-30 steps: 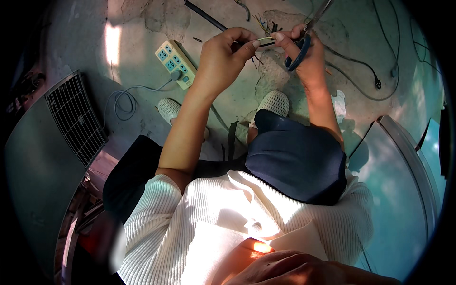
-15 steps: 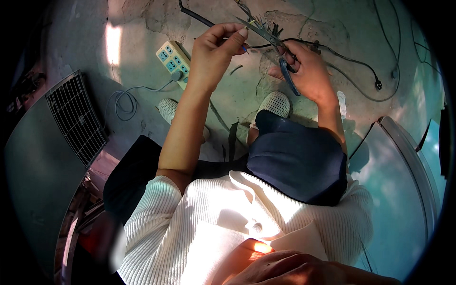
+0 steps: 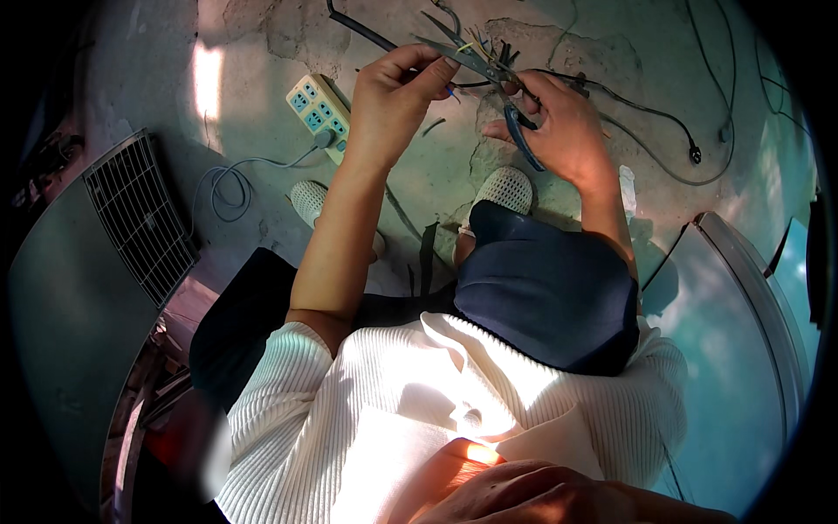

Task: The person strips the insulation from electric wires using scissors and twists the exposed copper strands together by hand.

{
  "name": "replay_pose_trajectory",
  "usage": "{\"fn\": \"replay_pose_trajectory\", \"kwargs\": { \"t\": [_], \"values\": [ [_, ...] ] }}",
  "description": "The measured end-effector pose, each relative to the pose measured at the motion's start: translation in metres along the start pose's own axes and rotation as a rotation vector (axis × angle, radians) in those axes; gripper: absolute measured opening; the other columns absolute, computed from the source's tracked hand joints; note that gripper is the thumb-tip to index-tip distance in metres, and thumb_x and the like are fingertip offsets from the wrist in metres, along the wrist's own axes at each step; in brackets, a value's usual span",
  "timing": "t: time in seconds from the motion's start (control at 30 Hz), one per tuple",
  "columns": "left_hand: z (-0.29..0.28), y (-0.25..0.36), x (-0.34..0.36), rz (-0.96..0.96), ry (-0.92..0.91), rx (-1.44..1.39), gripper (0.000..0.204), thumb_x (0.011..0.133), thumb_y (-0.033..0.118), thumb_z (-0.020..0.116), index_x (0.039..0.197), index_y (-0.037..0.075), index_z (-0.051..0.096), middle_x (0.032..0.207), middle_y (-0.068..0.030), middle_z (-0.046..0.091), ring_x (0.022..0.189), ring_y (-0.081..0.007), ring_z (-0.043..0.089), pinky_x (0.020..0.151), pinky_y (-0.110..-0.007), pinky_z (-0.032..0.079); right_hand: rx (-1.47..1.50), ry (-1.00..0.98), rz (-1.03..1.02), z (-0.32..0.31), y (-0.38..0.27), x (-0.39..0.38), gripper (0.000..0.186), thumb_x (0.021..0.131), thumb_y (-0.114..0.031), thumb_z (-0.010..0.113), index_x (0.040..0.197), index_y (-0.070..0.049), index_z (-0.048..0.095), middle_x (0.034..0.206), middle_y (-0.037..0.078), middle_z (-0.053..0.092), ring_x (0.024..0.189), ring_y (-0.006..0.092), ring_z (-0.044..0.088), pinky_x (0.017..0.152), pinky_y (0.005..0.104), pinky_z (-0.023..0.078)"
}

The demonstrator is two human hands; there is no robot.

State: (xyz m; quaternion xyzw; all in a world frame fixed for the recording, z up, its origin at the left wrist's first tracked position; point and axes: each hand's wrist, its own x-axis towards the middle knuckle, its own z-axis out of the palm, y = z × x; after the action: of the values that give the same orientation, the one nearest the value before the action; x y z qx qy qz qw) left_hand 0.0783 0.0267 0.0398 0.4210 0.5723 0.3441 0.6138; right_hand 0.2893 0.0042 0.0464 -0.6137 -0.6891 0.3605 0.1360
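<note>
A cutting or stripping step seems to be in hand: a black cable appears to be pinched by the left hand, and scissors are gripped by the right hand, their blades spread above the floor and beside the left thumb. The hands are held apart, bridged by the blades. For the next move, a steady wire end and fingertips kept clear would be called for. Whether the yellow-green wire lies between the blades cannot be told; the left fingers' undersides are hidden, and the cable is cut off above.
</note>
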Motion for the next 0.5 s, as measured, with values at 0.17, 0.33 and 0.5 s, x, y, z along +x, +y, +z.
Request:
{"fn": "replay_pose_trajectory", "kwargs": {
  "t": [0.17,0.33,0.5],
  "values": [
    [0.0,0.0003,-0.0004,0.015,0.0,0.008,0.016,0.089,0.013,0.066,0.099,0.0,0.069,0.083,-0.004,0.068,0.072,-0.0107,0.063,0.069,-0.024,0.051,-0.026,0.025,0.001,0.0013,-0.0006,-0.0008,0.066,0.057,-0.062,0.08,0.094,-0.01,0.064,0.072,0.002,0.054,0.063,0.0194,0.056,0.058,0.0349,0.047],
    [-0.0006,0.0002,-0.0009,0.022,0.005,0.037,0.016,0.089,0.013,0.066,0.097,0.0,0.07,0.082,-0.0039,0.068,0.072,-0.0104,0.062,0.069,-0.024,0.051,-0.041,0.042,-0.008,0.0021,-0.0013,-0.0012,0.065,0.057,-0.061,0.08,0.094,-0.01,0.064,0.07,0.001,0.053,0.062,0.0192,0.056,0.057,0.035,0.046],
    [0.0002,0.0005,-0.0013,0.016,0.011,0.053,0.016,0.089,0.013,0.067,0.096,-0.001,0.07,0.081,-0.0041,0.068,0.072,-0.01,0.062,0.068,-0.023,0.05,-0.047,0.038,0.002,0.0007,-0.0024,-0.0017,0.063,0.058,-0.06,0.08,0.093,-0.01,0.064,0.069,0.001,0.053,0.061,0.0193,0.055,0.056,0.0352,0.046]
  ]
}}
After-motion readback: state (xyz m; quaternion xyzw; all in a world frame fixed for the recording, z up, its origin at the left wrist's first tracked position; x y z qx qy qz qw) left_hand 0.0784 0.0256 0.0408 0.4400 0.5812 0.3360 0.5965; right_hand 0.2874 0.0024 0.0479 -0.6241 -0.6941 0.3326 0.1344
